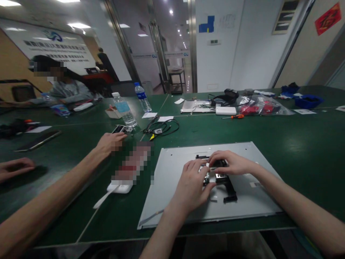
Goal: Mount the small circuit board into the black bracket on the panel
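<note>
Hands, left point(190, 183) and right point(234, 162), curl inward (fingertips close) over pale panel point(170, 172).

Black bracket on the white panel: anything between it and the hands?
Nothing visible. The left hand and right hand are right at the black bracket, on the white panel; exact fingertip contact is hard to tell. A co-worker's arm lies off the panel's left side, clear of both.
</note>
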Motion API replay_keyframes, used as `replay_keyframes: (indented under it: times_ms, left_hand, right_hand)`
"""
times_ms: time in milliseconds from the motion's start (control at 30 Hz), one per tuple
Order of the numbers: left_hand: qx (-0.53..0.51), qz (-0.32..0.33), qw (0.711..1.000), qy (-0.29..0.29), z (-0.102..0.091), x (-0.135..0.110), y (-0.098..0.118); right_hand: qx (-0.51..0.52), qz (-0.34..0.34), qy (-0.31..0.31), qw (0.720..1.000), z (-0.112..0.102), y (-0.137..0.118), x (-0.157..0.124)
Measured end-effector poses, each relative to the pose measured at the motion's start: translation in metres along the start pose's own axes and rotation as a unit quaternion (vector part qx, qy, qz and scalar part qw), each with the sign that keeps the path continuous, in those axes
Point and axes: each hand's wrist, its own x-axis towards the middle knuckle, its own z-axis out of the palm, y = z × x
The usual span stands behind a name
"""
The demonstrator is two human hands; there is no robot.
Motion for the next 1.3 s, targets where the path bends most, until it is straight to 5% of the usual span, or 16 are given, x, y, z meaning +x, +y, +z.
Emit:
replay_keyframes:
  times_ms: [433, 1033, 1300]
  left_hand:
    - [-0.006, -0.019, 1.000, -0.015, 0.011, -0.011, -0.001]
    - [0.011, -0.018, 1.000, -0.005, 0.020, -0.008, -0.006]
    - [-0.007, -0.046, 0.999, 0.026, 0.017, -0.006, -0.004]
  right_hand:
    - [-0.046, 0.014, 0.063, 0.997, 0.017, 0.001, -0.001]
    - [-0.055, -0.035, 0.017, 0.998, 0.022, -0.005, -0.005]
    - [-0.026, 0.038, 0.143, 0.989, 0.023, 0.006, 0.001]
